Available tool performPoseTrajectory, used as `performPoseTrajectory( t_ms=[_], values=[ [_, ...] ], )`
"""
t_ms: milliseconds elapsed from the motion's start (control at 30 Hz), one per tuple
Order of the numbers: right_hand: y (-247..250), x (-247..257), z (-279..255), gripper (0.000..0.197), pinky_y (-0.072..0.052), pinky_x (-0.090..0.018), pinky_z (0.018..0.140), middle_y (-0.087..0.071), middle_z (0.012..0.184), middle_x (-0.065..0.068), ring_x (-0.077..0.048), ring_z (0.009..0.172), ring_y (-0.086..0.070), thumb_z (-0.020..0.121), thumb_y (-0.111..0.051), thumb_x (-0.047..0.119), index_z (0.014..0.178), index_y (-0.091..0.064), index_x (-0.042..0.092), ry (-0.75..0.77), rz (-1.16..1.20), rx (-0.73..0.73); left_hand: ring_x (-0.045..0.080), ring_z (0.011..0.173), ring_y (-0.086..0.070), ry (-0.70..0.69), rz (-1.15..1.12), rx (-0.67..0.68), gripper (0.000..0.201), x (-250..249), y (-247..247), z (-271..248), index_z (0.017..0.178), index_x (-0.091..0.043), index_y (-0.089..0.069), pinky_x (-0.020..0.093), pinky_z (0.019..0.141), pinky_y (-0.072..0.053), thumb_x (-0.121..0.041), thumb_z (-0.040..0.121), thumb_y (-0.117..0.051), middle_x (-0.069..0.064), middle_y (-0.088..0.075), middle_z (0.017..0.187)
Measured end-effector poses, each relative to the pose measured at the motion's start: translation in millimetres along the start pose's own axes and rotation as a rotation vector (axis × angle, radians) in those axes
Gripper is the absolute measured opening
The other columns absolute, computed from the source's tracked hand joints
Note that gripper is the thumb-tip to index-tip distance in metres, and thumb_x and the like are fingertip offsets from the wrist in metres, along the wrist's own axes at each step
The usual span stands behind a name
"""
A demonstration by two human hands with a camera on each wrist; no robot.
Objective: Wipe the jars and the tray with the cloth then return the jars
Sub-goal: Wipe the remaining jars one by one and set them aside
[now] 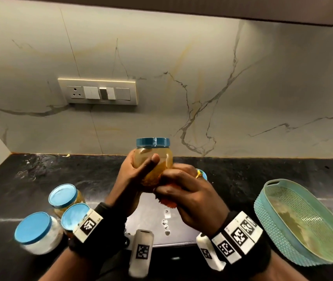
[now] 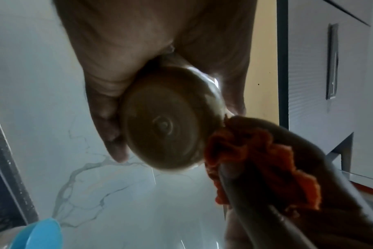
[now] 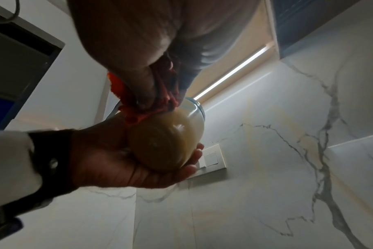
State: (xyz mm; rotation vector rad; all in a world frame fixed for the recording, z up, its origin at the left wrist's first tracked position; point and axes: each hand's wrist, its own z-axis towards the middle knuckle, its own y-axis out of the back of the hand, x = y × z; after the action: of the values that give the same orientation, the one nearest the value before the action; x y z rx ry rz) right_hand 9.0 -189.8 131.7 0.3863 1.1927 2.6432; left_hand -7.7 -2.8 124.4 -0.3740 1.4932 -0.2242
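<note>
My left hand [image 1: 139, 169] grips a clear jar [image 1: 157, 159] with yellow-brown contents and a dark blue lid, held up above the black counter. The jar's round base [image 2: 162, 124] faces the left wrist camera, fingers curled round its side. My right hand [image 1: 181, 185] holds a bunched orange cloth [image 1: 167, 202] against the jar's lower right side. In the right wrist view the cloth [image 3: 138, 107] presses on the jar [image 3: 166, 138]. Three jars with light blue lids [image 1: 33, 228] [image 1: 62, 194] [image 1: 74, 214] stand at the near left. The green woven tray [image 1: 295, 224] sits tilted at the right.
A metal plate [image 1: 161, 224] with holes lies on the counter [image 1: 40, 179] below my hands. Another blue lid [image 1: 202, 173] peeks out behind my right hand. A switch panel [image 1: 97, 91] is on the marble wall behind.
</note>
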Motion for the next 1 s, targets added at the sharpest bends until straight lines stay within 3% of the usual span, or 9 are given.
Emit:
performPoseTrajectory(
  t_ms=[133, 200, 300, 367, 567, 667, 733, 900, 1000],
  values=[
    [3.1, -13.2, 18.9, 0.029, -0.051, -0.035, 0.095, -0.065, 0.117, -0.008, -0.024, 0.113, -0.058, 0.084, -0.069, -0.001, 0.109, -0.075, 0.012, -0.166, 0.093, -0.161, 0.037, 0.117, -0.065, -0.013, -0.032, 0.016, 0.073, 4.6, 0.4, -3.2, 0.137, -0.012, -0.051, 0.054, 0.09, -0.056, -0.043, 0.076, -0.079, 0.018, -0.064, 0.129],
    [1.8, -12.1, 26.5, 0.029, -0.051, -0.036, 0.093, -0.063, 0.117, -0.005, -0.02, 0.113, -0.057, 0.086, -0.064, 0.003, 0.111, -0.073, 0.014, -0.295, 0.135, -0.238, 0.034, 0.114, -0.066, -0.026, -0.045, 0.025, 0.078, 1.5, -1.6, -2.9, 0.135, -0.011, -0.053, 0.05, 0.088, -0.057, -0.048, 0.073, -0.082, 0.016, -0.066, 0.126],
    [-7.3, 10.6, 16.4, 0.026, -0.051, -0.034, 0.095, -0.062, 0.119, -0.008, -0.025, 0.115, -0.056, 0.086, -0.068, 0.004, 0.109, -0.073, 0.014, -0.159, 0.063, -0.15, 0.035, 0.097, -0.067, -0.023, -0.115, 0.033, 0.077, -8.0, 3.7, 0.0, 0.129, -0.007, -0.054, 0.045, 0.073, -0.058, -0.048, 0.072, -0.083, 0.018, -0.066, 0.111],
    [-6.4, 17.2, 12.8, 0.022, -0.052, -0.033, 0.095, -0.063, 0.121, -0.009, -0.027, 0.116, -0.057, 0.087, -0.068, 0.008, 0.107, -0.075, 0.015, -0.028, 0.018, -0.059, 0.038, 0.102, -0.065, -0.001, -0.126, 0.044, 0.086, -10.6, 9.0, -0.6, 0.134, -0.008, -0.052, 0.049, 0.079, -0.057, -0.052, 0.068, -0.085, 0.021, -0.065, 0.117],
    [2.0, -11.1, 44.9, 0.028, -0.052, -0.035, 0.094, -0.064, 0.117, -0.004, -0.017, 0.112, -0.058, 0.086, -0.063, 0.007, 0.112, -0.072, 0.012, -0.348, 0.21, -0.235, 0.036, 0.112, -0.065, 0.002, -0.167, 0.079, 0.078, -4.0, 8.7, -2.3, 0.135, -0.011, -0.056, 0.052, 0.087, -0.057, -0.051, 0.073, -0.082, 0.021, -0.064, 0.127],
    [-8.2, 15.0, 22.3, 0.026, -0.048, -0.03, 0.099, -0.065, 0.117, -0.008, -0.023, 0.115, -0.056, 0.086, -0.067, 0.001, 0.108, -0.075, 0.012, -0.153, 0.119, -0.137, 0.03, 0.098, -0.068, 0.062, -0.211, 0.064, 0.092, -9.0, 14.9, -2.9, 0.135, -0.008, -0.055, 0.04, 0.072, -0.059, -0.056, 0.064, -0.087, 0.023, -0.063, 0.12],
    [-6.7, 13.0, 16.4, 0.026, -0.047, -0.03, 0.099, -0.065, 0.117, -0.008, -0.024, 0.115, -0.056, 0.085, -0.07, 0.0, 0.107, -0.076, 0.013, -0.086, 0.119, -0.097, 0.035, 0.104, -0.066, 0.064, -0.189, 0.063, 0.095, -8.8, 17.1, -4.9, 0.137, -0.008, -0.053, 0.041, 0.075, -0.059, -0.057, 0.064, -0.087, 0.026, -0.061, 0.127],
    [-0.2, -13.8, 35.2, 0.029, -0.052, -0.037, 0.095, -0.062, 0.119, -0.002, -0.015, 0.116, -0.057, 0.088, -0.06, 0.007, 0.114, -0.07, 0.013, -0.357, 0.207, -0.292, 0.033, 0.112, -0.066, 0.063, -0.215, 0.113, 0.077, -4.9, 2.3, -7.3, 0.13, -0.019, -0.064, 0.043, 0.082, -0.058, -0.054, 0.065, -0.086, 0.019, -0.064, 0.129],
    [-8.9, 13.7, 17.8, 0.029, -0.048, -0.032, 0.099, -0.06, 0.12, -0.002, -0.021, 0.117, -0.055, 0.084, -0.067, 0.0, 0.108, -0.073, 0.013, -0.199, 0.142, -0.243, 0.031, 0.104, -0.069, 0.091, -0.236, 0.098, 0.088, -10.8, 6.3, -3.9, 0.133, -0.014, -0.06, 0.04, 0.077, -0.06, -0.056, 0.061, -0.088, 0.021, -0.065, 0.124]
  ],
)
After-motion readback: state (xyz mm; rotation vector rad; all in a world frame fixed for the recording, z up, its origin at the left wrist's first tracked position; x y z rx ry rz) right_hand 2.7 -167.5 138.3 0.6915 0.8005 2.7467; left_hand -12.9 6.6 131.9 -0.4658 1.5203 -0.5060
